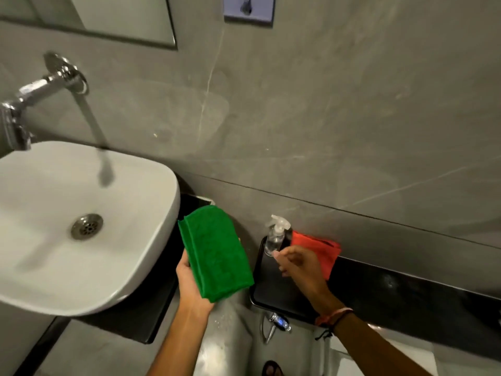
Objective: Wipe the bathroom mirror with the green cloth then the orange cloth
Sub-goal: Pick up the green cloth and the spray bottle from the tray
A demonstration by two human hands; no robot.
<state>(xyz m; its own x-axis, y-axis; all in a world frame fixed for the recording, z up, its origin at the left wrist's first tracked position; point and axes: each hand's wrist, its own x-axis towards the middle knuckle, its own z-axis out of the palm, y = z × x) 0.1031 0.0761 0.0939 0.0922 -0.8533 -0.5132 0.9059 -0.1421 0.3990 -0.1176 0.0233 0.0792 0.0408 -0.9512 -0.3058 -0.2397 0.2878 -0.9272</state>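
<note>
My left hand (pixel 189 280) holds a folded green cloth (pixel 217 253) up beside the white basin, palm under it. My right hand (pixel 296 263) hovers over the black tray, fingers curled and loosely apart right next to the base of a small clear spray bottle (pixel 275 237); whether the fingertips touch the bottle I cannot tell. Behind that hand an orange cloth (pixel 324 252) lies folded on the tray against the wall. Only the lower corner of the mirror (pixel 127 20) shows at the top left.
The white basin (pixel 151 185) fills the left side, with a chrome wall tap (pixel 40 90) above it. The black tray (pixel 271 291) sits on a dark counter (pixel 406 294). A grey tiled wall rises behind. A hose valve (pixel 279 321) hangs below the counter.
</note>
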